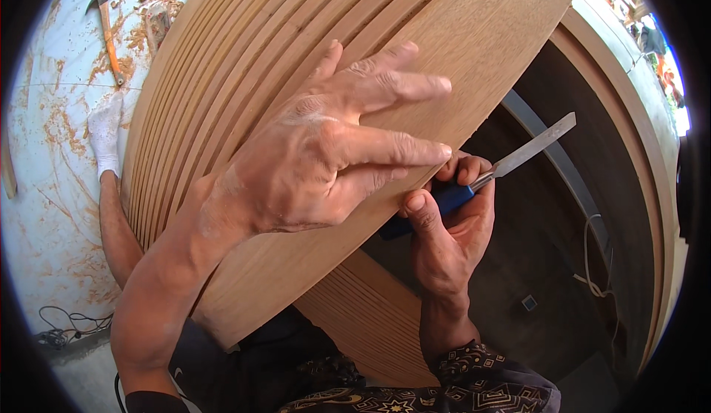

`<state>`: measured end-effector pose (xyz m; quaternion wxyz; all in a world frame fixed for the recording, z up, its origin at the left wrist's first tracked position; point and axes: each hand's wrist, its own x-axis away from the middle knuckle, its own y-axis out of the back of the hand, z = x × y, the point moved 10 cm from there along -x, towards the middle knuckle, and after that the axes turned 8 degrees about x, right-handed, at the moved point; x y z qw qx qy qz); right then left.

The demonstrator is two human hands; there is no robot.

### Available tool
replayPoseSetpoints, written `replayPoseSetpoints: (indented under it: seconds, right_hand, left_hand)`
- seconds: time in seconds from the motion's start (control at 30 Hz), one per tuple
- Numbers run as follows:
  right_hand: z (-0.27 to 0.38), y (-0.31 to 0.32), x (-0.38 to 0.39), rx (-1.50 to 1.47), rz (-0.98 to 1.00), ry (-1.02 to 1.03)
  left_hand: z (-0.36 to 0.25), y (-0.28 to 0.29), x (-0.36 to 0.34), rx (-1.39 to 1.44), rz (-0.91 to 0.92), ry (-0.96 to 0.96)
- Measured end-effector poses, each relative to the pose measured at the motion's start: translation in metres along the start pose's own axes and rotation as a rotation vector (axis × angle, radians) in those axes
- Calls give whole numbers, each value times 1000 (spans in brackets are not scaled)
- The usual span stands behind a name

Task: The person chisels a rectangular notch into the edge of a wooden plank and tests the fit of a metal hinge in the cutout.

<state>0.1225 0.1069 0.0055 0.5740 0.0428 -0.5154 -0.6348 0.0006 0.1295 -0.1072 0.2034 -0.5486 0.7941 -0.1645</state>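
A long, flat wooden board (489, 50) runs slantwise across the middle. Over it lies my left hand (307, 154), its fingers spread and slightly blurred, with the forefinger reaching to the board's right edge. Just beyond that edge, my right hand (448, 246) is closed around the blue handle of a chisel (535, 145). The flat metal blade points up and to the right, away from the board. Part of the handle is hidden by my fingers. My right fingertips are close against the board's edge; whether they press on it I cannot tell.
Curved wooden slats (244, 57) lie in rows left of the board. An orange-handled hammer (111, 42) rests on the dusty pale floor (55, 191), near a foot in a white sock (107, 131). A curved wooden rim (626, 109) and a pale cable (587, 261) are at right.
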Motion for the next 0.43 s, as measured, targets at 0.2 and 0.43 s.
replayPoseSetpoints:
  seconds: [0.2, 0.43]
  right_hand:
    - [0, 2, 1, -22, -19, 15]
    - [-4, 1, 1, -62, 0, 4]
  left_hand:
    - [-14, -8, -5, -166, 78, -176]
    - [-12, -7, -2, -298, 83, -143]
